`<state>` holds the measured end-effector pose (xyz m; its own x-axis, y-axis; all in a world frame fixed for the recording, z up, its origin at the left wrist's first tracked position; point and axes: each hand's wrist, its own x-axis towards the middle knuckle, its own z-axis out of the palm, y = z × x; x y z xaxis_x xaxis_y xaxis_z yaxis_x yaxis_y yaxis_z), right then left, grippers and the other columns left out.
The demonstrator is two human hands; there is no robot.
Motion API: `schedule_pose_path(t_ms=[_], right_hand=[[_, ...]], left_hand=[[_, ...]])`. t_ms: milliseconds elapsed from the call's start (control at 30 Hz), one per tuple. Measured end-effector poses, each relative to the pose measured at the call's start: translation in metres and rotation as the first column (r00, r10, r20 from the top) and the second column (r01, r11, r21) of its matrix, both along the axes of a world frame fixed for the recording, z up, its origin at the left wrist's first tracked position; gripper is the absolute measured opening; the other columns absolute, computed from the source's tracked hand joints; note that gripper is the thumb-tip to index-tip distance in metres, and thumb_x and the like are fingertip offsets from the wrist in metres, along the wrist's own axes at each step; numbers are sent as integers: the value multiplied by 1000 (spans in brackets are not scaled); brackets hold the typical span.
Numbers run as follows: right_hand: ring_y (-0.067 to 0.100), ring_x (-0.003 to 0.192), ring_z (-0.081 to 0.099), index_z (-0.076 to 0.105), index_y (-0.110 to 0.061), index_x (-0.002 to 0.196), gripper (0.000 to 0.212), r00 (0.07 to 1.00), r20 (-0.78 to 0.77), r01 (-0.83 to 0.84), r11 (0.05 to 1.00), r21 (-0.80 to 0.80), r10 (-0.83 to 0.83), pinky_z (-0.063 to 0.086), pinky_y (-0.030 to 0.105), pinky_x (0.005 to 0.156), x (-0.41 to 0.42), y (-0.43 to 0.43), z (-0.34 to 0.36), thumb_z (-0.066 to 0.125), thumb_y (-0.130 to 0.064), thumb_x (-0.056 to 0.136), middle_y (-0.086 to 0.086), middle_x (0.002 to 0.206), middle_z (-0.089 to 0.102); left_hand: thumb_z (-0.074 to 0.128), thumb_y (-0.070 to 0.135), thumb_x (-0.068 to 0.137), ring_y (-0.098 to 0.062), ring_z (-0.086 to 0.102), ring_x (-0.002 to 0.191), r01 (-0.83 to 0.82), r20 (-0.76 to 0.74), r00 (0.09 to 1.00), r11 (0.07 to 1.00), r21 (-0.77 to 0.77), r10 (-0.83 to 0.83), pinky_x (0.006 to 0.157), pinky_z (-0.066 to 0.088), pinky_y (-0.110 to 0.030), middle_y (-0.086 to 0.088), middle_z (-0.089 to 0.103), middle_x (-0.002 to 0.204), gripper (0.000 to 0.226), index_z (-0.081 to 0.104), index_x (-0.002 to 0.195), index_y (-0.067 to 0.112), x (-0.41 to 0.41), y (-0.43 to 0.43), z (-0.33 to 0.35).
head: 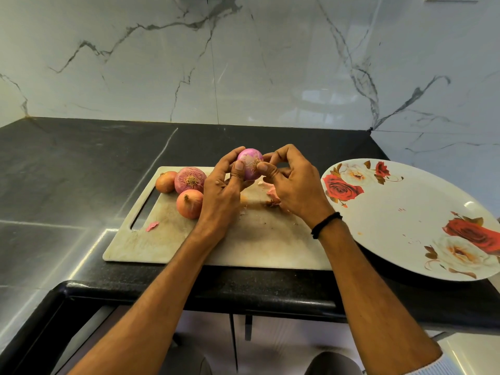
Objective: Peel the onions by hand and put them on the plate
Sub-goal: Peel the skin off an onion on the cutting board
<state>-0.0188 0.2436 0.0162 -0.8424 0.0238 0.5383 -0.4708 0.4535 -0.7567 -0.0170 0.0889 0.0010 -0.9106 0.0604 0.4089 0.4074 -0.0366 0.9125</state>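
Black tabletop [243, 289] nearest me, then the pale cutting board [257, 239]. Above it my left hand [224, 186] grips a part-peeled onion [250, 158], fingers [232, 155] curled round it, thumb pressed on; my right hand [293, 185] pinches the rooty end between thumb and forefinger. Skin's glossy purple-pink with a dry papery patch. Three unpeeled onions [190, 180] sit touching on the board's left, rose-printed plate [392, 226] off right.

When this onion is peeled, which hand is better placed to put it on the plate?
The right hand, probably: the plate lies on its side, and its fingers touch the onion.
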Motion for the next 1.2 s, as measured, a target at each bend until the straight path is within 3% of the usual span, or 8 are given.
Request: schedule_pose_path(t_ms=[200,267,333,467,700,1000,1133,1200], right_hand=[[12,86,67,67,-12,95,14,990,-114,88,995,36,-84,56,14,75,-4,6,-3,70,-24,90,0,91,70],[12,87,67,72,-9,101,14,984,-157,98,994,56,-89,58,21,79,-4,7,-5,68,-18,92,3,94,71],[13,95,67,71,-10,113,21,982,-178,83,994,77,-68,58,24,84,-4,6,-5,67,-14,93,5,106,71],[14,105,63,60,-18,128,46,993,-112,-33,993,115,46,52,10,84,-2,2,-2,74,-7,85,8,122,59],[13,101,60,59,-18,121,46,990,-118,-50,974,221,78,47,3,79,-3,0,-6,81,-16,81,9,118,60],[21,94,67,61,-10,107,30,988,-146,-21,984,179,47,57,22,83,-2,-2,-6,78,-18,83,8,106,64],[14,91,64,53,-12,105,37,993,-100,-46,991,128,59,50,6,75,0,-3,-2,81,-18,81,0,104,60],[12,88,65,52,-12,100,34,996,-72,-52,995,86,58,50,6,73,1,-2,0,80,-21,82,2,103,63]], left_hand=[[44,20,106,-25,64,118,6,6,1000,1000,3,-6,92,57,-32,-10,55,136,37,50,141,10,-1,1,0],[43,21,106,-26,63,118,-2,11,1000,1000,3,2,92,58,-33,-10,55,135,37,51,141,11,-1,1,0],[41,20,107,-27,64,116,-6,17,1000,1000,7,6,90,58,-32,-10,55,134,37,51,141,10,-1,1,0],[38,22,108,-28,66,111,-16,52,999,999,31,14,88,59,-35,-12,57,132,36,52,140,11,-2,1,1],[38,23,108,-29,67,112,8,76,997,999,50,-11,92,57,-49,-12,62,127,35,56,136,11,-1,0,0],[37,24,109,-26,70,107,-11,107,994,997,78,3,89,60,-41,-12,66,119,35,57,134,11,0,0,1],[37,26,108,-28,69,108,-19,111,994,997,77,10,91,58,-46,-15,65,122,36,57,135,11,-1,0,0],[36,26,109,-27,70,106,-16,96,995,998,69,9,89,59,-41,-15,66,120,36,56,135,11,-1,0,1]])
